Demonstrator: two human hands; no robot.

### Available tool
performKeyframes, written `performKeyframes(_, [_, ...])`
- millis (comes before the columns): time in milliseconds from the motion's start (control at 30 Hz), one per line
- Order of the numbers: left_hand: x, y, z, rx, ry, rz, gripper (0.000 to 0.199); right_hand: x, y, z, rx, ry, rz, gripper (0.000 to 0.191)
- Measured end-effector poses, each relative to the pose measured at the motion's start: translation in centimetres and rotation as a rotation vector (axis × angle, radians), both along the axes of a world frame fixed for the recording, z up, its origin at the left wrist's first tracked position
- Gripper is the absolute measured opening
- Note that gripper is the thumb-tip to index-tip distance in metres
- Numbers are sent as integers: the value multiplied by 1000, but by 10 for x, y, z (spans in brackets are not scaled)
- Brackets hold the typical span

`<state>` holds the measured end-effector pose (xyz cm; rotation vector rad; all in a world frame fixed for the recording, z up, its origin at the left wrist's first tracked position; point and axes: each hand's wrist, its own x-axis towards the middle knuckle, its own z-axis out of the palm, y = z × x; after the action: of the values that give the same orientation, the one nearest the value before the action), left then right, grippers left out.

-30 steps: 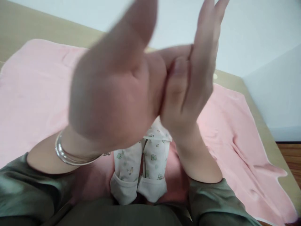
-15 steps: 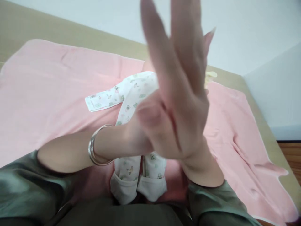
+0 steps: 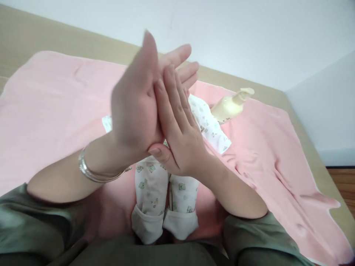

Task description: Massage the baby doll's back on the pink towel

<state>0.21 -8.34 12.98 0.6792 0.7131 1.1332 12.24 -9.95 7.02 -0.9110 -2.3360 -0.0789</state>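
Note:
My left hand (image 3: pixel 135 99), with silver bangles at its wrist, is raised with the palm showing and fingers stretched out. Against its palm and fingers lies my right hand (image 3: pixel 183 136), its fingers straight and its thumb apart. Nothing is seen held in either. Behind and below them a white patterned baby outfit (image 3: pixel 151 184) lies on a pink blanket (image 3: pixel 63 96), with its folded white foot cuffs toward me. Its middle is hidden by my hands. A pale yellow pump bottle (image 3: pixel 229 107) lies tilted beside the right sleeve.
The blanket covers a light wooden table (image 3: pixel 277 98) whose edge shows at the right. A white wall (image 3: pixel 249 40) stands behind it. Brown wood (image 3: pixel 342 184) shows at the far right.
My hands have come down and turned; the right hand now lies across the left palm. The bottle and the outfit's right sleeve, mostly hidden before, have come into view.

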Motion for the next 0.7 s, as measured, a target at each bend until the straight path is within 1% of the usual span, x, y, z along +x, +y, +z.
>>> performKeyframes(33, [3, 9, -10, 143, 63, 100, 89, 1, 5, -7, -42, 13, 21, 101])
performKeyframes(67, [6, 19, -23, 184, 125, 113, 75, 3, 11, -14, -85, 24, 39, 103])
performKeyframes(100, [9, 31, -37, 177, 200, 140, 64, 5, 18, -21, -134, 25, 51, 103])
performKeyframes(133, [12, 43, -53, 187, 270, 177, 59, 8, 25, -28, -188, 19, 55, 101])
performKeyframes(167, [14, 55, -70, 253, 336, 222, 56, 11, 31, -35, -238, 12, 51, 98])
performKeyframes(200, [16, 67, -86, 327, 414, 269, 48, 14, 36, -41, -280, -2, 38, 95])
performKeyframes(233, [17, 77, -100, 433, 466, 292, 43, 17, 41, -46, -302, -15, 23, 91])
performKeyframes(267, [17, 86, -113, 545, 481, 328, 42, 19, 44, -50, -311, -30, 8, 88])
performKeyframes(333, [17, 96, -132, 612, 540, 362, 42, 24, 51, -56, -301, -57, -19, 79])
performKeyframes(400, [15, 99, -142, 635, 578, 398, 44, 28, 58, -60, -297, -80, -41, 66])
performKeyframes(500, [14, 96, -146, 641, 600, 449, 44, 36, 72, -63, -323, -82, -88, 50])
performKeyframes(533, [14, 95, -146, 644, 607, 462, 43, 39, 78, -64, -336, -70, -113, 48])
performKeyframes(600, [13, 93, -146, 663, 650, 480, 37, 43, 87, -65, -371, -33, -185, 51])
performKeyframes(700, [14, 92, -147, 700, 775, 496, 33, 42, 91, -64, -422, 3, -324, 58])
